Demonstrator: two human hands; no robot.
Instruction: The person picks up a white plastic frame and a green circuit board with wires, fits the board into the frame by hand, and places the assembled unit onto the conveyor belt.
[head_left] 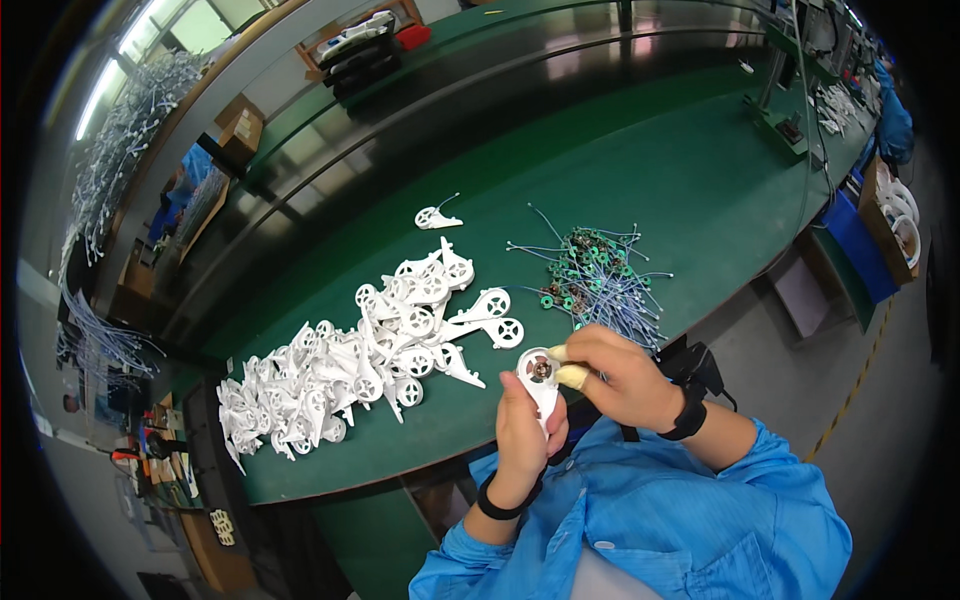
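Observation:
My left hand [525, 435] grips a white plastic housing [541, 381] with a round head, held upright near the table's front edge. My right hand [622, 374] presses a small round component into the housing's round recess, its fingertips in yellowish finger cots. A large heap of the same white housings [350, 370] lies on the green table [680, 190] to my left. A bundle of small green circuit boards with thin blue-grey wires [592, 275] lies just beyond my right hand. One single white housing [436, 217] rests apart, farther back.
Black conveyor belts [480, 80] run along the table's far side. Cardboard boxes [240, 130] and hanging wire bundles [120, 150] stand at the far left. A blue crate [860, 250] and white parts sit at the right, near another person in blue [893, 120].

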